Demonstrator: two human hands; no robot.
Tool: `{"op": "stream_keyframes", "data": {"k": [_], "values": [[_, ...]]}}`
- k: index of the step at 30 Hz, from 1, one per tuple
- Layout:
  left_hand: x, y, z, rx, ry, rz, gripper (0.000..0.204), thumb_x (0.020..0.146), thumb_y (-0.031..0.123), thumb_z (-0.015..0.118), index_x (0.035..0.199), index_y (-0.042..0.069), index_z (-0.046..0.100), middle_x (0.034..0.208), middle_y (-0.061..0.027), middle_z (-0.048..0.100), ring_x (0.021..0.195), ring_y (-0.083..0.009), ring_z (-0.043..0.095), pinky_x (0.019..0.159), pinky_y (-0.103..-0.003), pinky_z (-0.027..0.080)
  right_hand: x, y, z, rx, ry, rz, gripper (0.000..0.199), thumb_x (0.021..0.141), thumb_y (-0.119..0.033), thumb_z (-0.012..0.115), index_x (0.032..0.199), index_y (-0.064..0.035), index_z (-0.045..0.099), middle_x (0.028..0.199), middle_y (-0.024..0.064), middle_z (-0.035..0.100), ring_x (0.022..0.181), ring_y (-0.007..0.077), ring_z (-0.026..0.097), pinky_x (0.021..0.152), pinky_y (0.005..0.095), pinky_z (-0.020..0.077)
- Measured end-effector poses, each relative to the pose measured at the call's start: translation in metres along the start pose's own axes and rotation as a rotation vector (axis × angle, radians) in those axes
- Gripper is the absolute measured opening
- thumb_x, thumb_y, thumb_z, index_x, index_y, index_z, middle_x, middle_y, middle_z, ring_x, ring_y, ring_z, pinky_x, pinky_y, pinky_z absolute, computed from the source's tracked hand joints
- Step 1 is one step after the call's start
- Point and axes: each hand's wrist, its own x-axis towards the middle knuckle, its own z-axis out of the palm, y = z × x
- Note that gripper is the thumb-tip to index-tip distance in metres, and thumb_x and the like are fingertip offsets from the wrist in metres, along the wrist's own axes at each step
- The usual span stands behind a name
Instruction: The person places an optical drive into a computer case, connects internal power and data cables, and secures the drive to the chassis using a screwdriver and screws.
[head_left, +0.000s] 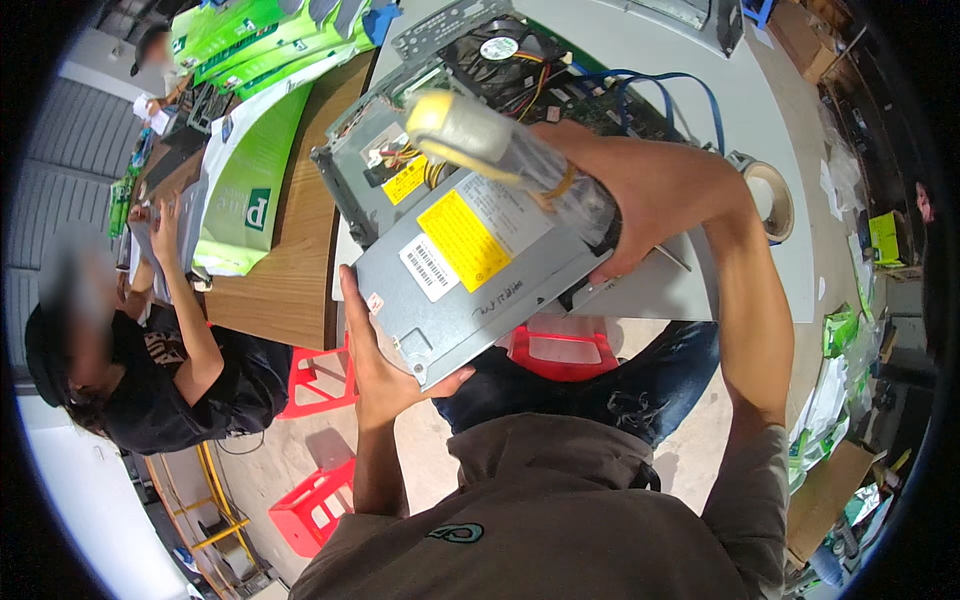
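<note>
Gripping the near lower corner of a grey metal drive box (470, 270), the left hand (385, 365) came up from below with the forearm nearly vertical, palm under the box and thumb laid along its left edge. That box, with a yellow sticker and a white barcode sticker on top, sat tilted between both hands, above the person's lap. The right hand (640, 205) reached in from the right on a bent arm, fingers closed round a screwdriver (500, 150) with a clear, yellowish handle, while the heel of the hand pressed the far right edge of the box. The handle end pointed up and left of that hand; its tip was hidden under the fingers, so where it met the box could not be told. Beyond the right hand lay an open computer case (470, 70) on a grey table (640, 50), partly covered by the box. Right of the wrist sat a roll of tape (775, 200), half hidden by the forearm.
</note>
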Motion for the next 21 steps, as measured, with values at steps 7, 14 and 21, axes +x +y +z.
{"op": "stream_keyframes", "data": {"k": [7,14,21], "values": [[0.003,-0.002,-0.006,0.066,-0.062,-0.03,0.159,0.048,0.057,0.096,0.161,-0.005,0.002,0.163,-0.0281,0.018,0.149,-0.0356,0.029,0.122,-0.046,0.024,0.002,-0.001,-0.004,0.104,-0.05,0.03,0.129,0.052,-0.027,0.093,0.156,0.0036,0.024,0.145,0.0245,0.05,0.129,0.0313,0.056,0.106,0.0336,0.0444],[0.003,0.004,-0.003,-0.04,-0.057,-0.109,0.16,0.048,0.055,0.098,0.161,-0.004,0.0,0.163,-0.0319,0.014,0.15,-0.0373,0.028,0.122,-0.048,0.022,0.005,-0.003,-0.004,0.14,-0.084,0.112,0.125,0.054,-0.029,0.093,0.155,0.0034,0.027,0.137,0.0227,0.057,0.123,0.0314,0.06,0.103,0.0317,0.0468],[-0.008,0.011,0.003,0.239,-0.108,0.037,0.149,0.058,0.048,0.096,0.163,0.005,0.0,0.165,-0.0267,0.003,0.152,-0.0356,0.018,0.124,-0.047,0.018,-0.003,-0.007,-0.003,0.335,-0.143,0.229,0.118,0.056,-0.027,0.095,0.153,0.0,0.033,0.126,0.0197,0.065,0.112,0.0263,0.066,0.096,0.0306,0.0513]]}}
